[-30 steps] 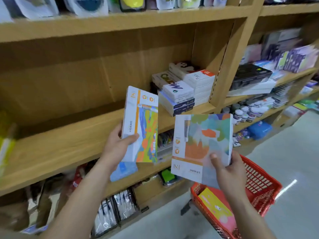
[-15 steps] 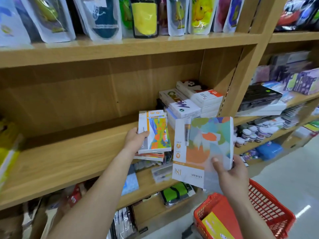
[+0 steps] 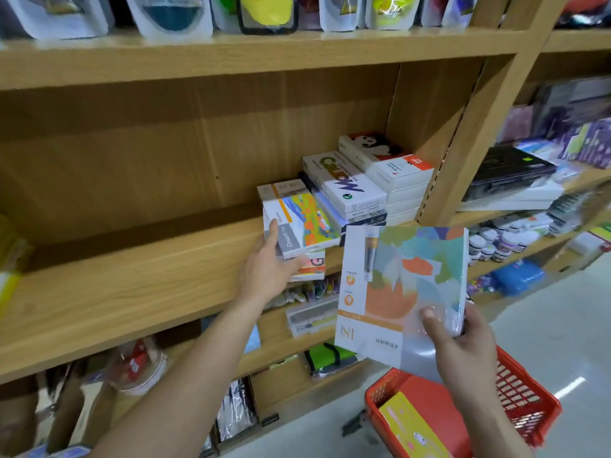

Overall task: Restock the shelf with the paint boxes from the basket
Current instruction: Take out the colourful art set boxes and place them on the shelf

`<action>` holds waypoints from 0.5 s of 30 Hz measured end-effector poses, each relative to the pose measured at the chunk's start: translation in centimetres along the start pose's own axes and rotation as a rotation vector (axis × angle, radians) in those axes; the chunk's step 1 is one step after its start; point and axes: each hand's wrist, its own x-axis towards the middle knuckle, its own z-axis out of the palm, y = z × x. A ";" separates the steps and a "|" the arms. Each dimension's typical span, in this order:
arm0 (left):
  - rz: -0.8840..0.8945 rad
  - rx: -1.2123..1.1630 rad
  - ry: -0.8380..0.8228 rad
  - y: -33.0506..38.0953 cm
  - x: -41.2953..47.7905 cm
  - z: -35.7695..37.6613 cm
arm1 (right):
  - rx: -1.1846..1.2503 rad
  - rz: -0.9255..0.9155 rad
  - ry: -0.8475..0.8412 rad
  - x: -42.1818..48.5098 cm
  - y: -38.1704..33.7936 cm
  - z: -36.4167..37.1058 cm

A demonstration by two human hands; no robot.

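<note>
My left hand grips a small white paint box with a colourful front, lying flat on top of another box on the wooden shelf. My right hand holds a large flat paint box with pastel patches by its lower right corner, upright in front of the shelf. The red basket stands on the floor under my right arm, with a yellow and pink box inside. Stacks of white paint boxes fill the shelf's right end.
The shelf board left of the small box is bare wood. A wooden upright divides this bay from the right bay with dark boxes and jars. Hanging pouches line the shelf above. Lower shelves hold packaged goods.
My left hand has carried the small box from mid-air onto the shelf and laid it flat beside the stacks. My right hand keeps the large box nearly where it was.
</note>
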 end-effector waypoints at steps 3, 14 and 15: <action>-0.009 -0.166 -0.124 0.8 1.6 0.9 | 0.002 0.000 -0.015 -0.6 -0.7 -0.7; -0.123 -0.379 -0.041 -10.0 -11.0 -11.5 | 0.058 -0.096 -0.332 -7.0 -7.3 8.9; -0.145 -0.382 -0.010 -11.4 -12.4 -12.9 | 0.061 -0.103 -0.374 -7.6 -8.2 11.1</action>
